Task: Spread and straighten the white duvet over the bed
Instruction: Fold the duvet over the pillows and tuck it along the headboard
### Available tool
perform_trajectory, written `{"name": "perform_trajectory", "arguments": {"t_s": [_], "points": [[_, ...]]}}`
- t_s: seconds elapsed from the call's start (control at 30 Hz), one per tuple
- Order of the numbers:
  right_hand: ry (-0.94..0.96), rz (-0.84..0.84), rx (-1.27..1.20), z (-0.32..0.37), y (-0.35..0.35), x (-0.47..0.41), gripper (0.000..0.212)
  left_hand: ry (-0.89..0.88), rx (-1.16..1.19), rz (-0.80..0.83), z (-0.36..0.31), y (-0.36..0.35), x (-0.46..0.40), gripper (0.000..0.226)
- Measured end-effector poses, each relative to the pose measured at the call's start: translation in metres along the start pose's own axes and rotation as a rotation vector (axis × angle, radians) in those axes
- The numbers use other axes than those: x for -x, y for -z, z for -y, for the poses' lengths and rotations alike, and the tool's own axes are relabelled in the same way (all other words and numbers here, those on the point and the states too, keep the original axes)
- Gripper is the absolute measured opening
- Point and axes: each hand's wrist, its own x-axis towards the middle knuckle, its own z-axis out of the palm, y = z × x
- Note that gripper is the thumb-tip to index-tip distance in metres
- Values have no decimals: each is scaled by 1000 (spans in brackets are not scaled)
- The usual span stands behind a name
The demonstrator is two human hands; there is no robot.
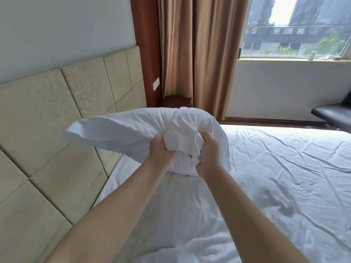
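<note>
Left hand [158, 149]: it grips the near end of a white pillow [133, 128]; the fingers are curled into the bunched cloth.
Right hand [207, 154]: it grips the same bunched end, just right of the left hand; the fingers are closed around the cloth.
Pillow: it is lifted above the bed, and its loose end points left toward the headboard [66, 111].
Duvet [275, 177]: white, it lies spread over the bed [117, 179], under and to the right of the hands; it has many wrinkles, and folds are gathered at the near edge.
Headboard: beige padded squares, along the left side.
Curtain [197, 54]: brown, it hangs at the far side, left of the window [296, 25].
Chair [332, 112]: dark seat at the far right, beside the bed.
Bedside stand [175, 100]: dark wood, in the far corner, partly hidden behind the pillow.
</note>
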Motion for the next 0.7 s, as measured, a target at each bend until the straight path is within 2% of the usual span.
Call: {"name": "perform_trajectory", "arguments": {"t_s": [0.07,0.1,0.13,0.17,0.23,0.3,0.33,0.4,0.47,0.53,0.6,0.67,0.7], "points": [[-69,-140,73,-29,27,13,19,185,121,-79,23,-11,20,9],[-121,-225,113,-45,39,19,15,335,299,-116,39,-16,27,19],[-157,-270,168,-60,55,27,26,487,436,-171,55,-20,35,33],[-176,-304,267,-78,73,30,39,565,478,-224,73,-22,44,41],[-246,-323,465,-97,103,42,57,605,371,-309,110,-24,59,38],[-386,-313,619,-107,131,49,53,623,191,-348,141,-24,83,30],[-410,-371,710,-110,143,49,49,638,111,-350,153,-24,98,26],[-474,-501,877,-102,151,53,60,672,-28,-337,170,-23,126,26],[-331,-534,1087,-89,152,56,65,708,-157,-295,177,-20,144,28],[-69,-407,1283,-81,148,55,61,731,-269,-222,183,-15,150,28],[83,-105,1474,-83,141,49,54,743,-307,-144,179,-9,151,25],[71,180,1653,-95,135,44,46,792,-345,-81,167,-3,153,18],[30,246,1691,-102,135,42,40,842,-383,-24,161,2,153,14]]}}
